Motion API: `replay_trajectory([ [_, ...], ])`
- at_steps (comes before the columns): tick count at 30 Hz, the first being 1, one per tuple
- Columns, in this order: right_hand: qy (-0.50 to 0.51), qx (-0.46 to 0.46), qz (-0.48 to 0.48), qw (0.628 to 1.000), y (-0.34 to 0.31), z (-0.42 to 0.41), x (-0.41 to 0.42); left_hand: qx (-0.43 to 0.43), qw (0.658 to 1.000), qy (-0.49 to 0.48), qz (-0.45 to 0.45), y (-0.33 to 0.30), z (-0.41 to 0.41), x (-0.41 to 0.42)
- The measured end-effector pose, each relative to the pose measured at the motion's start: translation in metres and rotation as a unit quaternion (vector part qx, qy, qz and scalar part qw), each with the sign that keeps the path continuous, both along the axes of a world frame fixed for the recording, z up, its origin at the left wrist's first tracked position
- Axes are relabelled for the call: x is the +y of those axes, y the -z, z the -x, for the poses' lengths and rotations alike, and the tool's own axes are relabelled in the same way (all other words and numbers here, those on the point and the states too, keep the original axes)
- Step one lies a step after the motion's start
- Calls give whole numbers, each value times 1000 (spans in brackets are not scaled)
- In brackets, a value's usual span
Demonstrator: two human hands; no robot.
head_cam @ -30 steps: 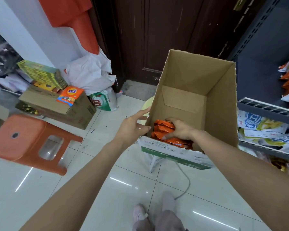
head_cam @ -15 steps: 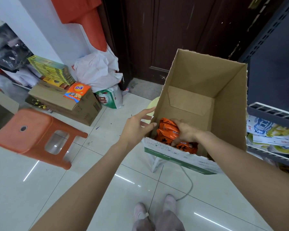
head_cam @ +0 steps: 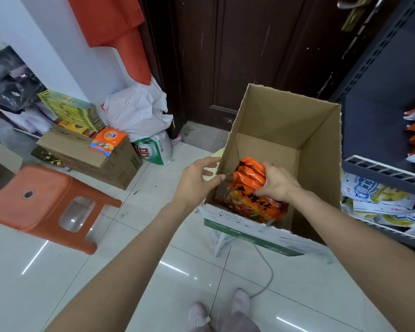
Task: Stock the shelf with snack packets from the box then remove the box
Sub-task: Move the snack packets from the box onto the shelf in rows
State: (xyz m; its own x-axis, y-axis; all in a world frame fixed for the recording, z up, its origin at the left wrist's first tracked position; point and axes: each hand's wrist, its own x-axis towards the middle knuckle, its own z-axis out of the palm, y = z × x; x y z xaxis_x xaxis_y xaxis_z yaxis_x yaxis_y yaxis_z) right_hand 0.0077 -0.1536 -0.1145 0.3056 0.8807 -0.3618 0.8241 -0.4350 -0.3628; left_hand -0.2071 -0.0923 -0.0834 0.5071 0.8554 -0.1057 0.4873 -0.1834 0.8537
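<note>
An open cardboard box (head_cam: 319,164) stands on a white stool in front of me. Inside it my right hand (head_cam: 277,182) grips a bunch of orange snack packets (head_cam: 249,190), lifted and tilted up toward the box's left wall. My left hand (head_cam: 197,179) holds the box's left wall at its rim, thumb at the inner side. The shelf (head_cam: 383,173) with its white wire front rail is at the right, holding blue-and-yellow packets below and orange packets above.
An orange plastic stool (head_cam: 46,207) stands on the tiled floor at left. Behind it are a closed carton (head_cam: 91,161) with packets on top, a white sack (head_cam: 137,111) and a green-and-white bag. A dark door is behind the box. A grey cable runs under the stool.
My right hand has closed round the orange packets and raised them from the box's bottom. My left hand stays at the box's left wall.
</note>
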Motion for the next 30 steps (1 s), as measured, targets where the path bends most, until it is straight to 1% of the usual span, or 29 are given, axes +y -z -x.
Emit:
replay_trajectory([
  [5, 76, 6, -105, 992, -71, -16, -13, -21, 996, 27, -83, -37, -33, 6],
  [9, 120, -1, -192, 974, -134, -28, -35, -33, 992, 67, -101, -72, -65, 4],
  [12, 138, -11, -243, 960, -174, -41, -58, -52, 982, 121, -138, -104, -94, -1],
  [15, 159, -31, -270, 949, -199, -63, -81, -67, 966, 194, -156, -135, -129, -10],
  [18, 169, -56, -286, 942, -210, -90, -103, -76, 950, 253, -166, -153, -169, -22],
  [22, 163, -92, -283, 941, -212, -142, -122, -110, 940, 283, -158, -163, -228, -38],
  [26, 137, -112, -271, 946, -201, -209, -123, -116, 942, 269, -165, -157, -294, -48],
  [30, 101, -104, -255, 956, -187, -280, -110, -109, 954, 228, -163, -141, -358, -48],
])
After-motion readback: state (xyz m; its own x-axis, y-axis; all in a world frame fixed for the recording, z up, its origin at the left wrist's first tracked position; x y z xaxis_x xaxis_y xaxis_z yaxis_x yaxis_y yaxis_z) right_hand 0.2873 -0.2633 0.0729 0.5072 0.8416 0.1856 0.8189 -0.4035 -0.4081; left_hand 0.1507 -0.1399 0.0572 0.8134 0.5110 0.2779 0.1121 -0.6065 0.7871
